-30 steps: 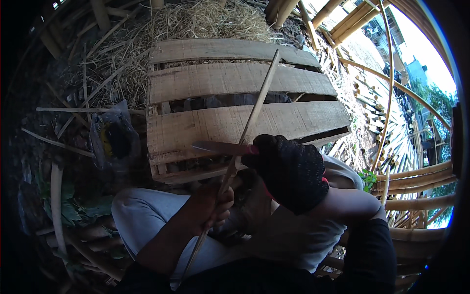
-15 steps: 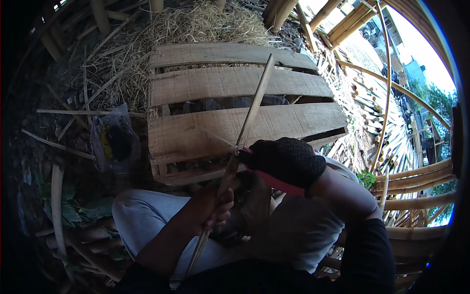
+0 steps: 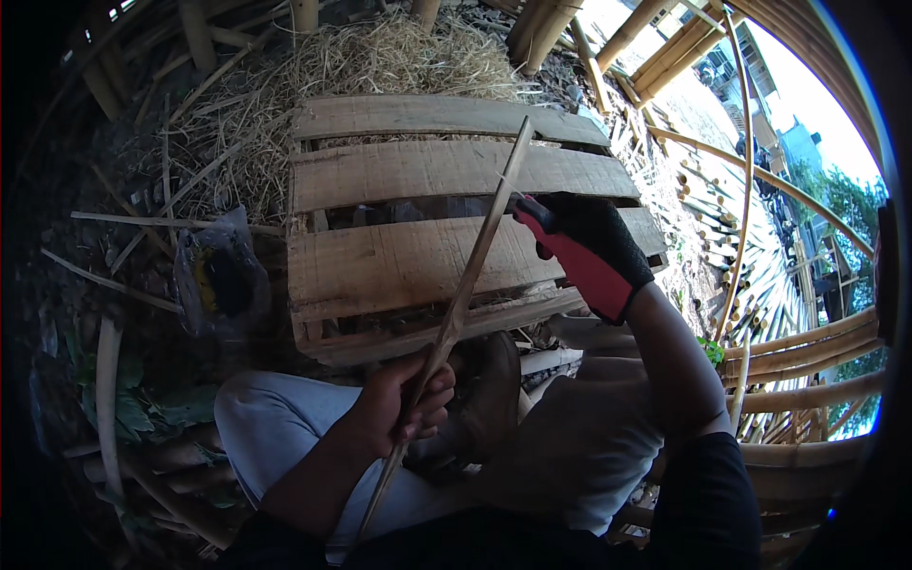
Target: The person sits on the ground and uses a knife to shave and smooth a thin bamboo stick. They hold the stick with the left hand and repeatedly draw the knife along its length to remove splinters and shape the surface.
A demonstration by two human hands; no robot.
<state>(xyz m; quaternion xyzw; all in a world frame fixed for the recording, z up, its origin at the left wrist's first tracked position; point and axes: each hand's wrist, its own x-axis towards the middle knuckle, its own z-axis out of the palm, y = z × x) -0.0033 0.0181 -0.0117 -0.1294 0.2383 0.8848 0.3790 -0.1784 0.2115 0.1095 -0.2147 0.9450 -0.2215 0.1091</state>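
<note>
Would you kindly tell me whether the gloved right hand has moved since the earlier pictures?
Yes: the right hand has moved forward, farther over the slatted wooden platform.

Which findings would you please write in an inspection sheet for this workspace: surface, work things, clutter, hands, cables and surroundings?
Surface: slatted wooden crate, with gaps between slats.
Work things: long narrow strip, slanting across the crate in view; knife, blade hard to make out.
Clutter: clear plastic bag with dark and yellow contents, left of the crate; straw beyond it.
Hands: bare left hand grips the strip; right hand, in a black and pink glove, holds the knife.
Cables: nothing seen.
Surroundings: bamboo poles at right; green leaves at left.
</note>
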